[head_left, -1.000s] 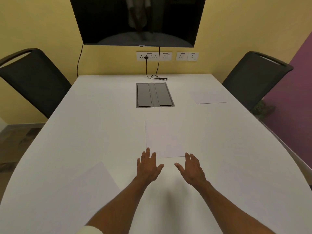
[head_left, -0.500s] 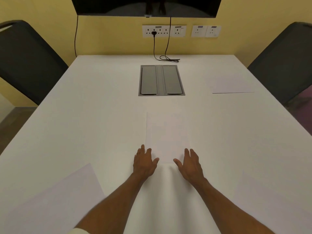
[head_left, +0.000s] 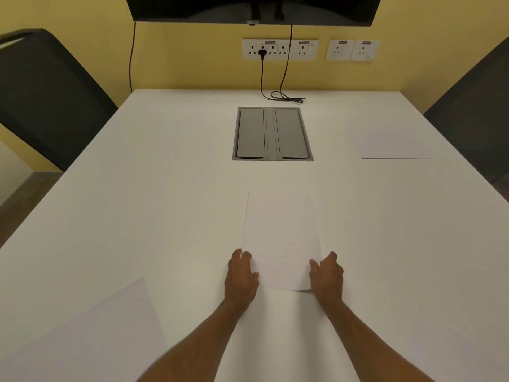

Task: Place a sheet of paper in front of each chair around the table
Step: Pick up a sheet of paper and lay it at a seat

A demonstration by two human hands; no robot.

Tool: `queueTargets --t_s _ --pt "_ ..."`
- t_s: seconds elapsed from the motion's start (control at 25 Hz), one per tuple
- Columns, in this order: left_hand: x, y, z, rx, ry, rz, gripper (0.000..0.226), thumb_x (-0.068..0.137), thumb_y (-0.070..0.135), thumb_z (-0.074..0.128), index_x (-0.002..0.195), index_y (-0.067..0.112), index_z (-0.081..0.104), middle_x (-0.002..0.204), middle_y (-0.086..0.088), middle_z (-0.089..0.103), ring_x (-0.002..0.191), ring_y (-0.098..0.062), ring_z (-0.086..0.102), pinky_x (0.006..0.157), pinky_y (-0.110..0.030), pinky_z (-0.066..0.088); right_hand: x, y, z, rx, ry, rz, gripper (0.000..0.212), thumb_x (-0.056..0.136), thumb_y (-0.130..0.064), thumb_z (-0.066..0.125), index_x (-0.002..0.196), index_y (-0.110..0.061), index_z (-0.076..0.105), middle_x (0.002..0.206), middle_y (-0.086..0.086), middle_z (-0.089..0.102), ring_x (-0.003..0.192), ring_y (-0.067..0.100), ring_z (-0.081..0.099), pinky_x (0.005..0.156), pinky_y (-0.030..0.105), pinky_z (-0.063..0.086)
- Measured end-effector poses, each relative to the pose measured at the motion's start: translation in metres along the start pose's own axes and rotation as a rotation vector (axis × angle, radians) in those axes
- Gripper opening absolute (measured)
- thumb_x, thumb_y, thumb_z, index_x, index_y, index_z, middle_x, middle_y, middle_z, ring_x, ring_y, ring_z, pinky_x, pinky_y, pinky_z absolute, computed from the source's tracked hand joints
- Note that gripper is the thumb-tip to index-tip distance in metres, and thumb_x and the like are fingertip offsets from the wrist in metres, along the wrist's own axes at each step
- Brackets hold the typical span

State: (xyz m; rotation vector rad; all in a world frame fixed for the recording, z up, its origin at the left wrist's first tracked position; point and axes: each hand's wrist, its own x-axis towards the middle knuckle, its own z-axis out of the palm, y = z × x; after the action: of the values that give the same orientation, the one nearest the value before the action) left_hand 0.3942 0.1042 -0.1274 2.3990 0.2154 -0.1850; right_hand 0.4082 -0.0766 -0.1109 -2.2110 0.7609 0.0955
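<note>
A white sheet of paper [head_left: 281, 238] lies in the middle of the white table [head_left: 165, 188], long side pointing away from me. My left hand [head_left: 241, 277] curls onto its near left edge with the thumb on the sheet. My right hand [head_left: 327, 274] holds the near right corner, which is lifted slightly and casts a thin shadow. Another sheet [head_left: 394, 146] lies flat at the far right, in front of the dark chair on the right [head_left: 473, 106]. A third sheet [head_left: 91, 334] lies at the near left. The dark chair at the far left [head_left: 46, 100] has bare table in front of it.
A grey cable box with two lids [head_left: 272, 133] is set into the table beyond the middle sheet. A black cable [head_left: 283, 96] coils at the table's far edge, running from the wall sockets [head_left: 279, 49]. A dark screen [head_left: 253, 8] hangs on the yellow wall.
Both hands moved forward from just short of the middle sheet onto its near corners and curled. The view has come closer and tilted down over the table.
</note>
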Motion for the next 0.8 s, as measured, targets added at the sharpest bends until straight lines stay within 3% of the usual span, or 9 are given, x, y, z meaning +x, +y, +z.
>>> queueTargets --t_s 0.16,0.24,0.32,0.4,0.48,0.6,0.68,0.8 --pt "-0.020 0.007 -0.004 -0.226 0.044 -0.194 0.063 0.077 0.002 0.067 0.133 0.006 0.039 0.122 -0.013 0.051 0.117 -0.030 0.051 0.099 -0.034 0.043 -0.016 0.015 -0.014 0.193 -0.048 0.097 0.048 0.087 -0.009 0.064 0.131 0.003 0.049 0.133 0.025 0.052 0.123 0.038 0.049 0.097 0.037 0.041" --pt "-0.032 0.015 -0.013 -0.401 0.034 -0.354 0.056 0.075 -0.005 0.065 0.125 0.006 0.042 0.103 -0.014 0.058 0.094 -0.028 0.061 0.074 -0.028 0.052 -0.024 0.023 -0.020 0.263 -0.082 0.070 0.041 0.083 -0.010 0.069 0.121 0.002 0.059 0.120 0.022 0.062 0.107 0.033 0.057 0.085 0.033 0.043" --pt "-0.045 0.023 -0.027 -0.552 0.055 -0.479 0.043 0.074 -0.009 0.062 0.114 0.004 0.050 0.095 -0.013 0.060 0.079 -0.025 0.060 0.059 -0.023 0.050 -0.036 0.026 -0.034 0.362 -0.131 0.039 0.027 0.080 -0.011 0.071 0.105 -0.003 0.066 0.100 0.014 0.069 0.088 0.029 0.059 0.076 0.035 0.048" --pt "-0.063 0.030 -0.046 -0.639 0.056 -0.535 0.022 0.072 -0.003 0.065 0.091 0.006 0.057 0.090 -0.011 0.060 0.077 -0.026 0.059 0.064 -0.029 0.051 -0.054 0.021 -0.054 0.492 -0.188 0.042 0.012 0.081 -0.007 0.071 0.091 -0.012 0.068 0.092 0.012 0.070 0.084 0.034 0.064 0.072 0.043 0.054" --pt "-0.078 0.031 -0.063 -0.681 0.027 -0.545 0.012 0.072 0.005 0.067 0.073 0.010 0.056 0.081 -0.011 0.058 0.071 -0.024 0.054 0.062 -0.031 0.044 -0.074 0.012 -0.073 0.579 -0.255 0.042 0.015 0.081 -0.005 0.070 0.093 -0.013 0.067 0.096 0.014 0.070 0.087 0.034 0.066 0.070 0.043 0.055" --pt "-0.105 0.030 -0.102 -0.765 0.018 -0.522 0.011 0.079 0.009 0.067 0.074 0.005 0.059 0.084 -0.013 0.064 0.076 -0.030 0.060 0.066 -0.036 0.047 -0.106 -0.005 -0.093 0.629 -0.364 0.007 0.022 0.082 -0.002 0.069 0.104 -0.006 0.066 0.098 0.015 0.071 0.089 0.035 0.067 0.074 0.046 0.057" --pt "-0.126 0.031 -0.136 -0.817 0.041 -0.480 0.008 0.085 0.004 0.063 0.079 0.007 0.061 0.089 -0.013 0.068 0.086 -0.034 0.065 0.075 -0.042 0.053 -0.129 -0.020 -0.100 0.634 -0.426 -0.030 0.021 0.082 0.000 0.068 0.102 -0.006 0.065 0.095 0.013 0.071 0.082 0.030 0.068 0.064 0.037 0.058" --pt "-0.162 0.021 -0.191 -0.891 0.078 -0.422 0.010 0.088 -0.001 0.059 0.087 0.008 0.061 0.091 -0.013 0.067 0.085 -0.031 0.064 0.078 -0.038 0.051 -0.170 -0.048 -0.098 0.605 -0.512 -0.084 0.021 0.081 0.001 0.069 0.102 -0.004 0.066 0.090 0.011 0.071 0.075 0.025 0.066 0.054 0.028 0.054"
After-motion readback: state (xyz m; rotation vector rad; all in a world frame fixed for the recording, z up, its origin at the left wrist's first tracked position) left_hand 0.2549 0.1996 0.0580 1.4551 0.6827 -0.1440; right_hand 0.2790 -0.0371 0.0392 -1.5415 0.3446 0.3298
